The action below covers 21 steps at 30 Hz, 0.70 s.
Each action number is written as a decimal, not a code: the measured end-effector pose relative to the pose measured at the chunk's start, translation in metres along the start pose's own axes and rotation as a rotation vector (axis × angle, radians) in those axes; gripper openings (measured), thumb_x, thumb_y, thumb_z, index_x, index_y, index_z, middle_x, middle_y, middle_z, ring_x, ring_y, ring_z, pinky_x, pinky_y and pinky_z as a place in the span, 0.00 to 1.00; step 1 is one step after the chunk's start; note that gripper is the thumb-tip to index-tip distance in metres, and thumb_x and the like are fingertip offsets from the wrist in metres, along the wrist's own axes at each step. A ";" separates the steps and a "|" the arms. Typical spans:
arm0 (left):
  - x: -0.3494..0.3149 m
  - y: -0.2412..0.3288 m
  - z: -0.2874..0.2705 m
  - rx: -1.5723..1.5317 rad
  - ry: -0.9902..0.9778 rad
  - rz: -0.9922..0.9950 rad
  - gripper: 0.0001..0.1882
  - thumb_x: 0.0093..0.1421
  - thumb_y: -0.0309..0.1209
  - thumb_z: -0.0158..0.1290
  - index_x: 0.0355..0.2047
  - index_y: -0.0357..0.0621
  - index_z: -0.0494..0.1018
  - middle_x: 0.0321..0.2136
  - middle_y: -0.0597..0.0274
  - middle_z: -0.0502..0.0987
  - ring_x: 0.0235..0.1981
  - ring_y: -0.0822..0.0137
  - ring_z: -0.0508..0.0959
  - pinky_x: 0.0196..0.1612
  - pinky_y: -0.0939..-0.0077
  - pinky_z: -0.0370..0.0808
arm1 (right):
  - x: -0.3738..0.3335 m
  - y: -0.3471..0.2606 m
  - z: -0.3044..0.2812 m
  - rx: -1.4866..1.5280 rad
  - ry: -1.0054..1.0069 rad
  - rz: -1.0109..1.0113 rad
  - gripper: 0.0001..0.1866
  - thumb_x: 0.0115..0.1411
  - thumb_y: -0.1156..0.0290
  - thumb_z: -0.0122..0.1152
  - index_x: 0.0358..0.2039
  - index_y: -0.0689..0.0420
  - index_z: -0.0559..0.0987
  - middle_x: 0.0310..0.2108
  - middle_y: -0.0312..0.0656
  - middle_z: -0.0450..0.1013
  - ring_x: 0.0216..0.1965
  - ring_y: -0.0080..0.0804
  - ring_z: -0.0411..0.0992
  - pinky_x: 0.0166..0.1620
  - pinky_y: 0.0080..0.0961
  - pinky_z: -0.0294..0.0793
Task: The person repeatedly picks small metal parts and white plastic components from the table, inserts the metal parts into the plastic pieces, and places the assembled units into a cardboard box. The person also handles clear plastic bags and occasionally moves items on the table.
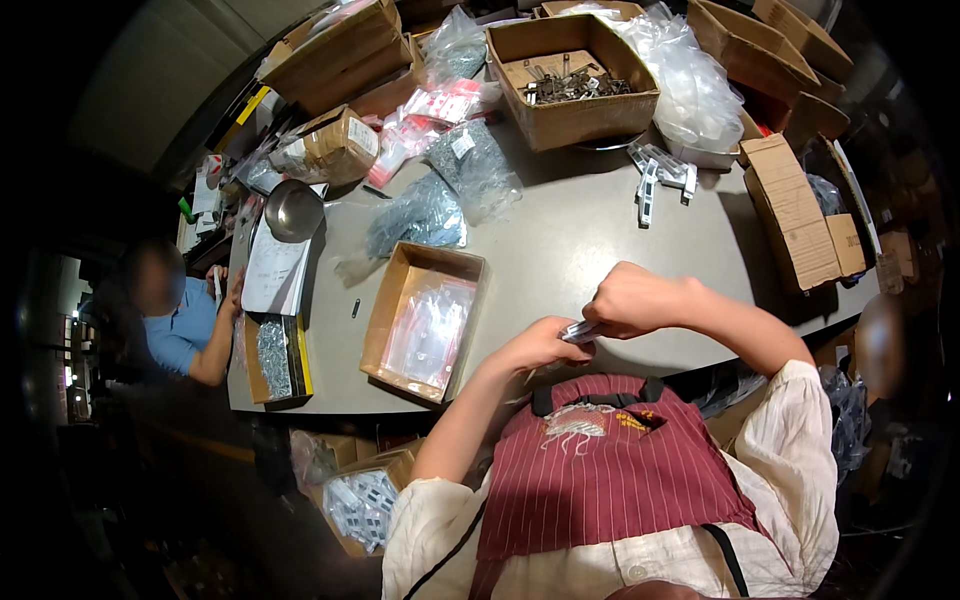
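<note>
Close in front of my chest, at the table's near edge, my two hands meet around a small silvery piece (578, 331). My left hand (545, 346) has its fingers closed on it from the left. My right hand (632, 300) is curled into a fist over its other end, so much of the piece is hidden. Left of my hands stands a shallow cardboard box (473, 268) holding clear plastic bags (432, 335). Beyond my right hand, several silvery metal fittings (648, 190) lie on the grey table (540, 245).
An open carton (570, 125) of metal parts stands at the back. Bags of small hardware (415, 215) lie left of it. A metal bowl (294, 210) sits over papers (275, 270). A co-worker in blue (180, 325) is at the left; a tall carton (790, 210) stands right.
</note>
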<state>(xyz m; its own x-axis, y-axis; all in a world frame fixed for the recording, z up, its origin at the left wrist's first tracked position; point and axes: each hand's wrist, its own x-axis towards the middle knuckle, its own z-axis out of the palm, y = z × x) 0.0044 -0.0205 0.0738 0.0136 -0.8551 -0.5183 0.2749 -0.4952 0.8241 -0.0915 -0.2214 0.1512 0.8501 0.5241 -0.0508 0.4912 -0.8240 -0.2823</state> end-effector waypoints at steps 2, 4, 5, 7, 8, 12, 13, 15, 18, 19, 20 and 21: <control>0.000 0.008 0.002 0.047 -0.042 -0.018 0.09 0.60 0.29 0.64 0.38 0.36 0.79 0.31 0.62 0.82 0.36 0.70 0.82 0.38 0.75 0.78 | 0.010 -0.004 -0.007 -0.032 -0.071 -0.040 0.12 0.57 0.62 0.66 0.24 0.56 0.80 0.16 0.46 0.73 0.19 0.48 0.73 0.25 0.40 0.71; -0.001 0.016 0.004 0.068 -0.095 -0.007 0.10 0.61 0.29 0.63 0.38 0.34 0.79 0.32 0.58 0.83 0.39 0.66 0.84 0.38 0.72 0.81 | 0.016 -0.005 -0.014 0.012 -0.098 -0.079 0.13 0.58 0.60 0.66 0.25 0.56 0.80 0.17 0.46 0.74 0.20 0.49 0.73 0.26 0.41 0.72; -0.003 0.015 0.003 0.017 -0.115 -0.018 0.12 0.62 0.30 0.63 0.40 0.33 0.78 0.33 0.55 0.83 0.40 0.65 0.84 0.39 0.71 0.82 | 0.019 -0.002 -0.018 0.075 -0.121 -0.046 0.13 0.58 0.59 0.67 0.26 0.57 0.81 0.17 0.47 0.74 0.20 0.50 0.74 0.27 0.41 0.72; -0.008 0.012 0.001 -0.085 -0.153 -0.036 0.15 0.63 0.31 0.62 0.43 0.30 0.77 0.34 0.51 0.83 0.42 0.62 0.85 0.40 0.70 0.83 | 0.022 0.003 -0.029 0.201 -0.167 0.019 0.15 0.58 0.57 0.68 0.29 0.57 0.82 0.18 0.48 0.75 0.22 0.51 0.75 0.28 0.42 0.73; -0.011 0.010 0.004 -0.194 -0.110 -0.001 0.16 0.64 0.31 0.62 0.45 0.30 0.76 0.36 0.49 0.83 0.42 0.61 0.85 0.40 0.69 0.84 | 0.022 0.004 -0.033 0.186 -0.157 0.105 0.16 0.58 0.58 0.69 0.35 0.59 0.83 0.24 0.49 0.78 0.27 0.51 0.77 0.32 0.42 0.75; -0.018 -0.001 0.010 -0.471 0.026 0.101 0.19 0.66 0.31 0.60 0.50 0.29 0.72 0.41 0.44 0.82 0.42 0.57 0.85 0.42 0.69 0.84 | 0.011 0.000 -0.020 0.368 0.234 0.344 0.14 0.60 0.67 0.69 0.43 0.61 0.81 0.38 0.51 0.80 0.36 0.50 0.80 0.39 0.39 0.79; -0.018 -0.003 0.010 -0.500 0.051 0.115 0.19 0.66 0.31 0.60 0.51 0.29 0.71 0.42 0.43 0.82 0.43 0.56 0.85 0.42 0.69 0.84 | 0.011 0.001 -0.014 0.389 0.296 0.323 0.14 0.60 0.68 0.68 0.44 0.61 0.81 0.38 0.51 0.81 0.37 0.50 0.80 0.39 0.39 0.79; -0.021 0.002 0.013 -0.497 0.014 0.100 0.19 0.66 0.31 0.60 0.50 0.30 0.71 0.45 0.43 0.80 0.45 0.53 0.85 0.43 0.65 0.84 | 0.009 0.000 -0.003 0.432 0.431 0.296 0.13 0.60 0.71 0.68 0.45 0.61 0.81 0.38 0.51 0.81 0.37 0.50 0.80 0.40 0.40 0.79; -0.024 0.009 0.020 -0.534 -0.028 0.126 0.20 0.66 0.31 0.60 0.51 0.29 0.70 0.45 0.43 0.79 0.46 0.50 0.84 0.45 0.62 0.84 | 0.010 -0.002 0.005 0.526 0.465 0.296 0.14 0.59 0.76 0.68 0.45 0.62 0.82 0.38 0.49 0.81 0.38 0.48 0.80 0.42 0.38 0.80; -0.023 0.007 0.021 -0.534 -0.028 0.139 0.20 0.65 0.31 0.60 0.52 0.29 0.70 0.45 0.43 0.79 0.46 0.50 0.84 0.45 0.61 0.84 | 0.010 -0.003 0.006 0.535 0.484 0.273 0.13 0.59 0.76 0.68 0.45 0.62 0.82 0.38 0.49 0.81 0.38 0.47 0.80 0.42 0.37 0.80; -0.021 0.006 0.021 -0.533 -0.027 0.155 0.21 0.65 0.31 0.60 0.52 0.29 0.70 0.45 0.44 0.79 0.46 0.50 0.84 0.46 0.60 0.84 | 0.011 -0.005 0.005 0.573 0.473 0.304 0.12 0.59 0.75 0.68 0.44 0.62 0.83 0.37 0.49 0.81 0.38 0.46 0.80 0.42 0.36 0.79; -0.020 0.006 0.021 -0.521 -0.032 0.183 0.21 0.65 0.30 0.59 0.53 0.29 0.69 0.45 0.44 0.79 0.47 0.50 0.84 0.47 0.60 0.84 | 0.011 -0.007 0.005 0.596 0.471 0.289 0.12 0.59 0.75 0.68 0.43 0.61 0.83 0.37 0.49 0.81 0.38 0.46 0.80 0.42 0.36 0.79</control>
<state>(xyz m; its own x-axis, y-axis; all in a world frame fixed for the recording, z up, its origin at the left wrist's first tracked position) -0.0147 -0.0098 0.0934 0.0787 -0.9284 -0.3630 0.7105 -0.2032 0.6737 -0.0864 -0.2088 0.1476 0.9838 0.0527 0.1714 0.1691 -0.5900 -0.7895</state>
